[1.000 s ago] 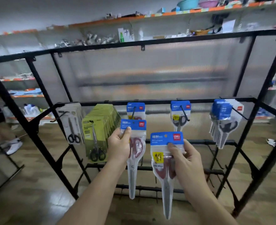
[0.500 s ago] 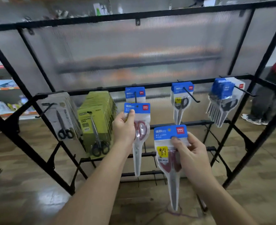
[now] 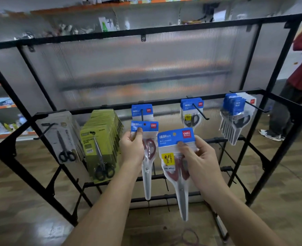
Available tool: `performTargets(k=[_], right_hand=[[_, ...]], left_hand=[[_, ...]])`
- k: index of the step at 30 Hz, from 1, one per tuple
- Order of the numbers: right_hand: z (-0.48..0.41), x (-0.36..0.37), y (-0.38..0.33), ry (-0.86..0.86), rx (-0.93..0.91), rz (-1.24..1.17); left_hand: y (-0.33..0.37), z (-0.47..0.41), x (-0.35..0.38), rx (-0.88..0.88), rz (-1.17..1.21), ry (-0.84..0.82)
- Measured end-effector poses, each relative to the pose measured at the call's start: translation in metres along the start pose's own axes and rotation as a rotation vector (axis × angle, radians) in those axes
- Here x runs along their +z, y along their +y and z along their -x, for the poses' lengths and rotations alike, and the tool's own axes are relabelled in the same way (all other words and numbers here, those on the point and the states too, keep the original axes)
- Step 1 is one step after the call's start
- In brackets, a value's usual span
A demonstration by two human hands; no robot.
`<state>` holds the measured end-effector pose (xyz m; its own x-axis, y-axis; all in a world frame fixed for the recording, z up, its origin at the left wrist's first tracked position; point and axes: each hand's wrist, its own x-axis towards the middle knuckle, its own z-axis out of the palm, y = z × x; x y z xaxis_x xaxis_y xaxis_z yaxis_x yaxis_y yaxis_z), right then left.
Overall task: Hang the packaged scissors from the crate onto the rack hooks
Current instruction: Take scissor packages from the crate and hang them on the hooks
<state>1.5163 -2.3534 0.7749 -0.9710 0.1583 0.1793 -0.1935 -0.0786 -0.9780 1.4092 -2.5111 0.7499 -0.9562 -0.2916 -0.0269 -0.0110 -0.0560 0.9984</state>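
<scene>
Black metal rack (image 3: 249, 142), ribbed translucent panel (image 3: 146, 68) behind. Far-left hook: grey card packs (image 3: 64, 137), black-handled scissors. Next: thick stack of matte yellow-green packs (image 3: 100, 144).

Left hand (image 3: 131, 150) closed on a glossy clear pouch (image 3: 147, 157) with blue header, thumb on the header's lower left, fingers behind; red-handled scissors inside, blades down. Its punched hole sits just below the middle hook (image 3: 142, 114), where one blue pack (image 3: 141, 110) hangs.

Right hand (image 3: 199, 158) pinches a second pouch (image 3: 176, 167), thumb on the front below the header; yellow sticker, red handles, long tapered tip. Held off the rack, lower and nearer.

Further right: hook with a few blue packs (image 3: 191, 112); last hook with a fanned bunch (image 3: 235, 119).
</scene>
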Motion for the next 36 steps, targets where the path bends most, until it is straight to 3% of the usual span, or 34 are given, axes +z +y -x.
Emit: performTargets(k=[18, 36], right_hand=[[-0.018, 0.008, 0.007, -0.053, 0.065, 0.008], [-0.044, 0.007, 0.030, -0.025, 0.106, -0.006]], left_hand=[[-0.020, -0.015, -0.003, 0.095, -0.075, 0.038], [-0.007, -0.134, 0.028, -0.045, -0.214, 0.022]])
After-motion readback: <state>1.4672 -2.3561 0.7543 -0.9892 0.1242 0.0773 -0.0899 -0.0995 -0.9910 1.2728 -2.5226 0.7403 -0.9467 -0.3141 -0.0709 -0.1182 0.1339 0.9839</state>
